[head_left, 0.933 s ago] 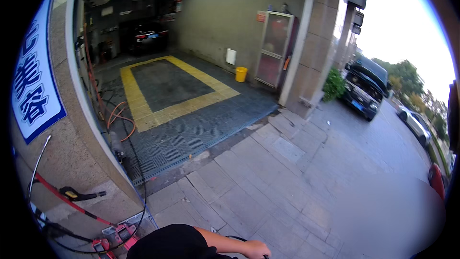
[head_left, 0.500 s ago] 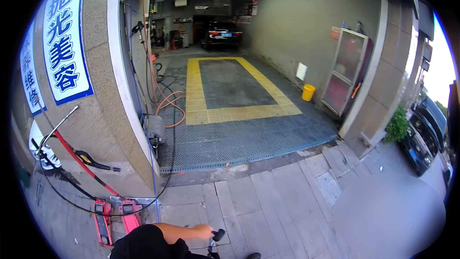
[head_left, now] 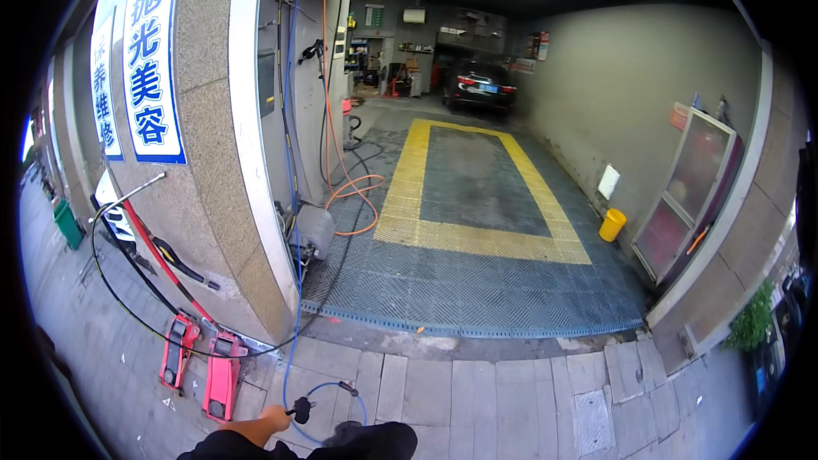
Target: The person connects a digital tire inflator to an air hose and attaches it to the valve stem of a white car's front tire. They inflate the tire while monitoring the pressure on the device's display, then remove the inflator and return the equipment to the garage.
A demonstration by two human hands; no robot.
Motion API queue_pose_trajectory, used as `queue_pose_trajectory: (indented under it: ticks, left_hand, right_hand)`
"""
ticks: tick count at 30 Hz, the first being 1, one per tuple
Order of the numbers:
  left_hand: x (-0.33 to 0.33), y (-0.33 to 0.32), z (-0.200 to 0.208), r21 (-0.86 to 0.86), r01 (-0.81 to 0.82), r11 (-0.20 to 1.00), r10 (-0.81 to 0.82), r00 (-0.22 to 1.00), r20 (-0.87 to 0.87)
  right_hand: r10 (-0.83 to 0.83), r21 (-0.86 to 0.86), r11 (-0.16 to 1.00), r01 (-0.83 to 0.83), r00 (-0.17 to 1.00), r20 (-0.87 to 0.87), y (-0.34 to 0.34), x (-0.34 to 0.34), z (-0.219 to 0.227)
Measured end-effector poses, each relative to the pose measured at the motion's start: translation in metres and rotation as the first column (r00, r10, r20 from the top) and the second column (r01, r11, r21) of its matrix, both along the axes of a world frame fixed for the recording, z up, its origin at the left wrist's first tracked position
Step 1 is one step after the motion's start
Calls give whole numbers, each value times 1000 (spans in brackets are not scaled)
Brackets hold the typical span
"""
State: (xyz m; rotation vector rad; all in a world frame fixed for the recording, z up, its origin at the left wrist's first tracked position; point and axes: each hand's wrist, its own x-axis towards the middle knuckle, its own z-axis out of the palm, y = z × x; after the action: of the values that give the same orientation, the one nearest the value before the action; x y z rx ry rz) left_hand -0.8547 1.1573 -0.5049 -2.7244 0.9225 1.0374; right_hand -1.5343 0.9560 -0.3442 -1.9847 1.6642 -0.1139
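Observation:
My left hand, at the end of a black-sleeved arm low in the view, is closed around a small black tool with a blunt head. Its exact kind is too small to make out. Close to the tool, a thin blue hose curls over the paving and carries a dark fitting. Whether tool and hose are joined I cannot tell. My right hand does not show. A dark-clothed leg and a grey shoe appear at the bottom edge.
Two red floor jacks stand left by the stone pillar, a black hose looping past them. An open garage bay has a grated floor, an orange hose, a yellow bucket, a cabinet and a parked car.
The view has turned left, so the garage sits farther right. My left hand and the black tool are now farther left in the picture, and the blue hose loop has come into view.

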Motion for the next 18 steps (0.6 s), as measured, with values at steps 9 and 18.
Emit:
queue_pose_trajectory:
  ticks: [9, 18]
  left_hand:
    - [31, -97, -93, 7, -127, 992, 127, 990, -54]
    - [63, -210, -59, 59, -465, 883, 460, 834, -305]
  right_hand:
    - [189, 278, 950, -144, 972, -141, -181, 61, -65]
    - [526, 299, 782, -546, 837, 152, -395, 279, -108]
